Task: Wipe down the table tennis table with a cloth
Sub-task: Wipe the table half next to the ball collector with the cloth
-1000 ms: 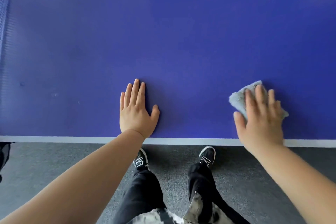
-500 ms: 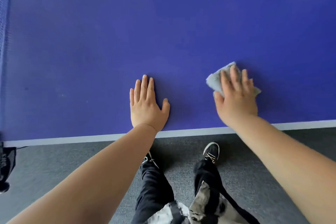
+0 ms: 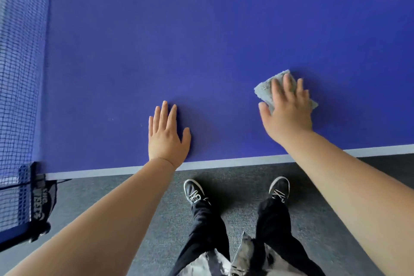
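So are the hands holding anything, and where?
Nothing is gripped. The right hand presses flat on the middle of the grey cloth; the left hand lies flat on the table.

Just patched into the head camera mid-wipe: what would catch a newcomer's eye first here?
The big blue table fills most of the view. On it, the right hand presses a grey cloth flat at the right, while the left hand lies flat with fingers straight, near the middle by the table's near edge. The dark net stands at the far left.
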### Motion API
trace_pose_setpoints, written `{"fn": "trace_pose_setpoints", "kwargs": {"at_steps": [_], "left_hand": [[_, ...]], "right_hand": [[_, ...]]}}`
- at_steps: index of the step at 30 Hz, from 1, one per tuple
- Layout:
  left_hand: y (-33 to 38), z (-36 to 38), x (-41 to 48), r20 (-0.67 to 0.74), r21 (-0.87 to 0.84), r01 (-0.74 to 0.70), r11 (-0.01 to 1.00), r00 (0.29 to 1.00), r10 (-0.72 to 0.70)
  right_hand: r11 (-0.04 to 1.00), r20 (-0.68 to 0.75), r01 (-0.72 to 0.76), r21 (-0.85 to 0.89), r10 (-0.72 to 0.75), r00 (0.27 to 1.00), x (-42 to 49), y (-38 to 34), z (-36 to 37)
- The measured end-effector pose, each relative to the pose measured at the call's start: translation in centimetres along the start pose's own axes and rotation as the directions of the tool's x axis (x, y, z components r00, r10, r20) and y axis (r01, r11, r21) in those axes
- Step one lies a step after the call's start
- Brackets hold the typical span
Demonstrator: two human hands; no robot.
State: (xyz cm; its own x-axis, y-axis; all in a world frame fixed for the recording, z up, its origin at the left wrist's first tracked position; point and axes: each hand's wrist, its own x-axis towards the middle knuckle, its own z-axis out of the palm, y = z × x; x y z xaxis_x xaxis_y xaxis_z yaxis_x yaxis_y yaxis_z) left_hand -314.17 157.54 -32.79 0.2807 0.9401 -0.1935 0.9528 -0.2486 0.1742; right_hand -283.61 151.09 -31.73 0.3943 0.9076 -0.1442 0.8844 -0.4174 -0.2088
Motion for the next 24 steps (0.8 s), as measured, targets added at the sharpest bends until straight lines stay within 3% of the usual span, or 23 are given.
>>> {"fn": "trace_pose_setpoints", "kwargs": {"at_steps": [1,3,5,7,8,9,12,14,15,17,18,20,22,23,24], "left_hand": [[-0.3,0.1,-0.1,-0.002,0.011,0.016,1.000,1.000,-0.016],[-0.3,0.5,-0.2,-0.027,0.011,0.022,1.000,0.999,-0.021],[-0.3,0.6,-0.1,-0.050,-0.006,0.023,1.000,0.998,-0.024],[-0.4,0.6,-0.1,-0.055,-0.009,0.017,1.000,0.998,-0.018],[-0.5,0.6,0.0,-0.056,-0.004,0.014,1.000,0.998,-0.015],[-0.5,0.7,0.0,-0.058,0.001,0.012,1.000,0.998,-0.012],[-0.6,0.8,0.0,-0.061,0.002,0.016,1.000,0.998,-0.016],[-0.6,0.8,0.0,-0.065,0.003,0.018,1.000,0.998,-0.018],[-0.6,0.8,0.0,-0.064,0.000,0.018,1.000,0.998,-0.018],[-0.6,0.7,0.0,-0.058,-0.006,0.016,1.000,0.998,-0.017],[-0.6,0.6,0.0,-0.057,-0.008,0.016,1.000,0.998,-0.016],[-0.6,0.6,0.0,-0.061,-0.015,0.010,1.000,0.998,-0.011],[-0.7,0.6,0.0,-0.066,-0.014,0.006,1.000,0.998,-0.007],[-0.7,0.6,0.0,-0.068,-0.016,0.005,1.000,0.998,-0.006],[-0.7,0.6,0.0,-0.068,-0.021,0.005,1.000,0.998,-0.007]], "right_hand": [[0.998,-0.017,0.057,0.018,-0.057,0.998,-0.9,-1.7,0.5],[0.943,-0.033,0.333,0.027,-0.332,0.943,-4.6,-4.8,2.2],[0.786,0.066,0.615,0.068,-0.618,0.783,-8.8,-6.6,3.7],[0.655,0.108,0.747,0.114,-0.756,0.646,-9.8,-6.6,4.2],[0.664,0.089,0.737,0.126,-0.748,0.658,-8.7,-6.2,4.0],[0.727,0.041,0.675,0.123,-0.683,0.729,-6.7,-5.8,3.7],[0.953,-0.054,0.295,0.060,-0.292,0.955,1.3,-4.0,1.6],[0.993,-0.046,0.111,0.039,-0.109,0.993,5.2,-3.9,0.3],[0.995,-0.041,0.088,0.047,-0.086,0.995,5.7,-4.6,0.2],[0.962,-0.028,0.274,0.003,-0.274,0.961,3.7,-6.7,0.7],[0.899,-0.005,0.438,0.015,-0.438,0.899,1.4,-7.8,1.3],[0.710,0.094,0.697,0.101,-0.704,0.704,-4.1,-8.9,2.8],[0.591,0.170,0.796,0.129,-0.804,0.569,-7.3,-8.5,3.5],[0.577,0.165,0.808,0.118,-0.814,0.557,-6.6,-7.8,3.5],[0.620,0.145,0.779,0.089,-0.782,0.606,-4.8,-7.3,3.3]]}}
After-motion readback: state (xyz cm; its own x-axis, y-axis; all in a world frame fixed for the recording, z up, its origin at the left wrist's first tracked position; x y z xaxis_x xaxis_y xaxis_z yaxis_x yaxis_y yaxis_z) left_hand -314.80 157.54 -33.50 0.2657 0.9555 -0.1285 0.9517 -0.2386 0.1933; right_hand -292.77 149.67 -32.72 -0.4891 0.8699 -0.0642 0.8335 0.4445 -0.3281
